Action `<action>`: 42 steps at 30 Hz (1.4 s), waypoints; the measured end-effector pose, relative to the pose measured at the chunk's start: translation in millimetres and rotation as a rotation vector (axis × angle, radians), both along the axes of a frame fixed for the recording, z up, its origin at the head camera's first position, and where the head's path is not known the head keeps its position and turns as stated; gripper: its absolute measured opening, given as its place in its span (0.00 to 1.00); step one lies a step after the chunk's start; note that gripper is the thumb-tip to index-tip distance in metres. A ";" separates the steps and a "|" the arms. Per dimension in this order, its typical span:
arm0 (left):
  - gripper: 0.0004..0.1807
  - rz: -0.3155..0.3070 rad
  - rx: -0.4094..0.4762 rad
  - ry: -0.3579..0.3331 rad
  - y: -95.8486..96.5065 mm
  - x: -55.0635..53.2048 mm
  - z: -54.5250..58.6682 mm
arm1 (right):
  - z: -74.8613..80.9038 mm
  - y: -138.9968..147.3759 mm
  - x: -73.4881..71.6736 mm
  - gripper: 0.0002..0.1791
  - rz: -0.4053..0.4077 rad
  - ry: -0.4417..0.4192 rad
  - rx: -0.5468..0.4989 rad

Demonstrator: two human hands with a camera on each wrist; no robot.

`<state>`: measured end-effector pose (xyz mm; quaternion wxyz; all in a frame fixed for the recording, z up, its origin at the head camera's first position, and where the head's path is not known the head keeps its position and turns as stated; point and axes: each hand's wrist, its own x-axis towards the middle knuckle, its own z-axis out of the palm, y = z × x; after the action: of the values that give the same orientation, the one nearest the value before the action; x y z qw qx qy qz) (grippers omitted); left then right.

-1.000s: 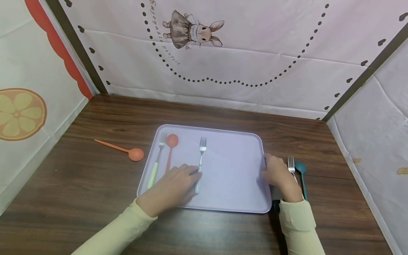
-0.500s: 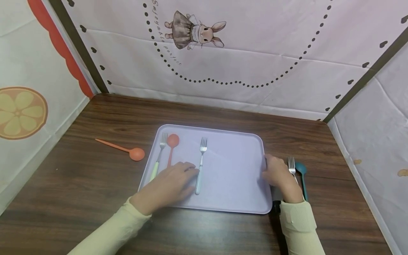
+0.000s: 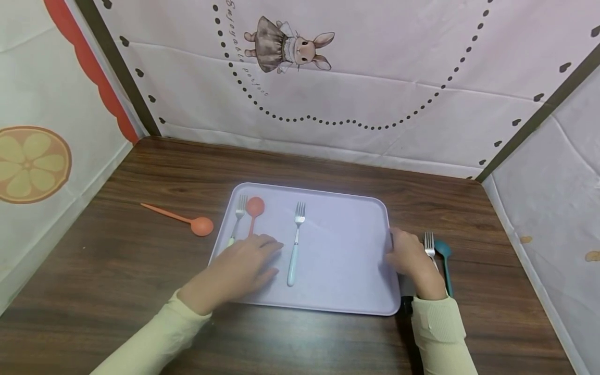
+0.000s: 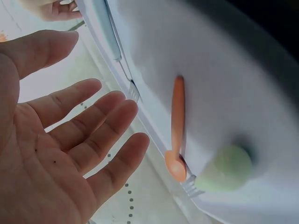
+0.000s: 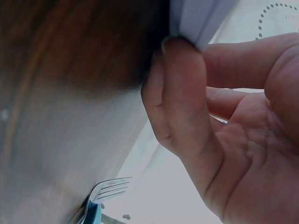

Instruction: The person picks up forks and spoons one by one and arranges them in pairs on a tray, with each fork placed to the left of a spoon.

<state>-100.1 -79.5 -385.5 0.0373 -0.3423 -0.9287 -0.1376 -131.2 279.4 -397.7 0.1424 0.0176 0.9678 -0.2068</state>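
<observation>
My left hand (image 3: 232, 271) hovers over the left part of a pale lilac tray (image 3: 344, 250), its fingers spread and relaxed with nothing held. Partly below it lie a green-handled fork (image 3: 239, 208) and an orange spoon (image 3: 255, 207); in the left wrist view the spoon (image 4: 177, 112) shows whole. Just right of that hand, a fork with a light blue handle (image 3: 292, 263) lies on the tray. At the tray's right edge my right hand (image 3: 412, 258) pinches the rim (image 5: 201, 21) between thumb and curled fingers.
Another orange spoon (image 3: 201, 226) lies on the wooden table (image 3: 117, 265) left of the tray. Right of the tray are a fork (image 3: 429, 244), a teal spoon (image 3: 442, 249) and a black-handled item (image 3: 407, 303) partly hidden by my right wrist. Fabric walls (image 3: 375, 78) enclose the table.
My left hand has drawn back to the left, away from the blue-handled fork, whose handle now shows fully. The right hand stays at the tray rim.
</observation>
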 end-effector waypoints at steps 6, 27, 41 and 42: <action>0.25 0.002 0.022 0.049 -9.3 -0.2 0.3 | 0.1 -0.7 0.1 0.35 -0.001 0.002 0.004; 0.23 0.008 0.052 0.080 -25.9 -5.5 2.7 | -1.8 0.2 0.7 0.34 0.004 0.011 0.006; 0.21 0.041 0.063 0.100 -42.3 -10.0 5.9 | 0.0 0.0 1.4 0.35 0.008 0.012 0.003; 0.20 0.041 0.064 0.103 -43.6 -10.5 6.5 | -0.2 -0.1 1.4 0.35 0.009 0.012 0.004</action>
<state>-110.6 -123.1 -379.0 0.0987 -0.3286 -0.9275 -0.1487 -129.8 279.3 -397.9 0.1375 0.0121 0.9691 -0.2046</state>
